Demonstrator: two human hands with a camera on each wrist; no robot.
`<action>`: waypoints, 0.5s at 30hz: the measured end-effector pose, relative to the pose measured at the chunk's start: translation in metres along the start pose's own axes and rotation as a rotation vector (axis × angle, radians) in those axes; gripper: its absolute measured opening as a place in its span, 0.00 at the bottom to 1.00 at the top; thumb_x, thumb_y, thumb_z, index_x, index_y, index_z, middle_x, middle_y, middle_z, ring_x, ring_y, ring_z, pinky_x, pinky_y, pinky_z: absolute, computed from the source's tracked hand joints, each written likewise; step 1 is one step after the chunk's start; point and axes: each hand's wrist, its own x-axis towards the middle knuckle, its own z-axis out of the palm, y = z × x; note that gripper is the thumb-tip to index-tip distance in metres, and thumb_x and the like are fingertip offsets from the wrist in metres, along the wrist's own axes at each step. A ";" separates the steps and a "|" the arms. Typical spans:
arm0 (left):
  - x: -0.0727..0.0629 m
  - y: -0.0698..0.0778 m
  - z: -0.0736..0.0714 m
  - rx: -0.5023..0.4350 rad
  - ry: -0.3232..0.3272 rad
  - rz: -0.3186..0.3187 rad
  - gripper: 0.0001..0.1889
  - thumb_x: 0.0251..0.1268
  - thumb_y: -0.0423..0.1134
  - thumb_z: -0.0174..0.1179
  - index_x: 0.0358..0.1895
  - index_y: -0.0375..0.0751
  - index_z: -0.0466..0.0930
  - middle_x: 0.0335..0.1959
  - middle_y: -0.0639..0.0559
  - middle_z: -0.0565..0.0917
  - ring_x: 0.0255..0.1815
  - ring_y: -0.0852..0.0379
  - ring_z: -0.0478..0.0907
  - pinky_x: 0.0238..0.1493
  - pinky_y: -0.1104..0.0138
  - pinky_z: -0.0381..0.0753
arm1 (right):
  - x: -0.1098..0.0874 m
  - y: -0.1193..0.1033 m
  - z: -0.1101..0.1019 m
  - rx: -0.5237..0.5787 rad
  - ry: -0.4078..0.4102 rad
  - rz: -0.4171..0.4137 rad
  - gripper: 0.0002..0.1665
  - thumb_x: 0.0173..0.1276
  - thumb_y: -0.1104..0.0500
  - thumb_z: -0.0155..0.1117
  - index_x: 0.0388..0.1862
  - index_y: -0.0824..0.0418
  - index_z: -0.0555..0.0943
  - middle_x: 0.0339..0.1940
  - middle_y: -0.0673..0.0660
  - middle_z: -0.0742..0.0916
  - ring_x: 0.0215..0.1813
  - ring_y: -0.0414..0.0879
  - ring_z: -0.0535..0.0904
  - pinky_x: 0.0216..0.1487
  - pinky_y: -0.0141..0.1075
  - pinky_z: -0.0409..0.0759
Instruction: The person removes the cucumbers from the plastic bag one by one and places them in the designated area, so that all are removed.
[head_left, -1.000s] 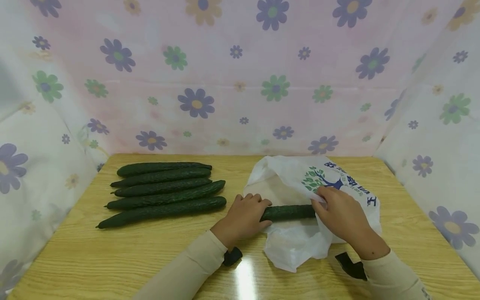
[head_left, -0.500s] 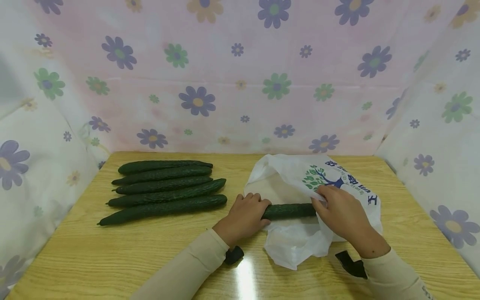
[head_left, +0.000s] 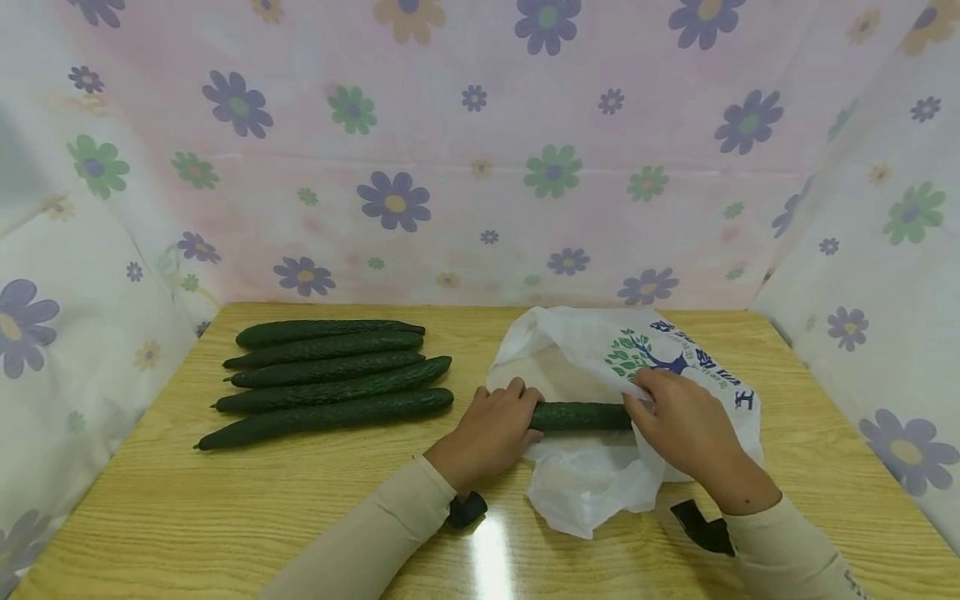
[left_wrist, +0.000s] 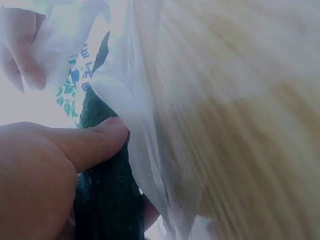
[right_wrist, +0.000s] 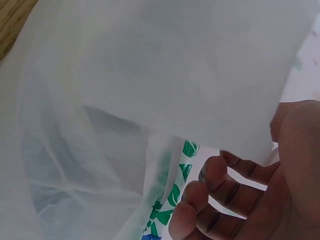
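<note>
My left hand (head_left: 491, 427) grips the near end of a dark green cucumber (head_left: 579, 416). The cucumber's other end lies inside the mouth of a white plastic bag (head_left: 577, 493) printed with a tree and blue lettering. In the left wrist view, the left thumb presses along the cucumber (left_wrist: 107, 200) beside the bag's film. My right hand (head_left: 686, 437) pinches the upper edge of the bag's mouth and holds it raised over the cucumber. The right wrist view has that bag edge (right_wrist: 200, 100) between thumb and fingers. The cucumber's far tip is hidden.
On the left of the wooden table (head_left: 225, 508) several cucumbers (head_left: 330, 372) lie side by side. Black straps (head_left: 703, 532) hang near both wrists. Flower-patterned cloth (head_left: 480, 200) encloses the table at the back and sides.
The cucumber and the left fingers have shifted slightly away from me at the bag's mouth. The right hand keeps its hold on the bag edge.
</note>
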 end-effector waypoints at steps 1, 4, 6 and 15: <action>0.000 0.000 -0.001 0.006 0.002 0.004 0.23 0.72 0.54 0.59 0.63 0.48 0.73 0.46 0.53 0.75 0.32 0.58 0.73 0.37 0.65 0.64 | 0.000 0.000 0.000 -0.001 0.000 0.000 0.08 0.73 0.58 0.61 0.31 0.57 0.77 0.23 0.50 0.76 0.24 0.42 0.66 0.25 0.35 0.62; 0.000 0.000 -0.002 0.022 0.013 0.013 0.23 0.72 0.54 0.59 0.63 0.48 0.72 0.46 0.53 0.75 0.31 0.59 0.74 0.36 0.65 0.64 | 0.000 0.000 0.000 -0.006 0.007 -0.001 0.09 0.72 0.57 0.61 0.30 0.57 0.76 0.23 0.50 0.77 0.24 0.42 0.66 0.25 0.35 0.62; -0.001 0.000 -0.002 0.035 0.018 0.014 0.23 0.73 0.54 0.58 0.63 0.48 0.72 0.47 0.53 0.75 0.33 0.58 0.76 0.37 0.65 0.66 | 0.001 0.001 -0.001 -0.007 0.013 -0.004 0.10 0.72 0.57 0.61 0.30 0.57 0.76 0.23 0.50 0.77 0.23 0.42 0.66 0.25 0.35 0.62; -0.001 -0.001 -0.010 0.080 0.058 0.033 0.24 0.73 0.53 0.59 0.65 0.47 0.70 0.50 0.51 0.76 0.43 0.56 0.79 0.41 0.63 0.76 | 0.001 0.001 -0.002 -0.007 0.020 -0.007 0.08 0.72 0.57 0.62 0.33 0.60 0.79 0.28 0.53 0.83 0.26 0.43 0.71 0.27 0.36 0.66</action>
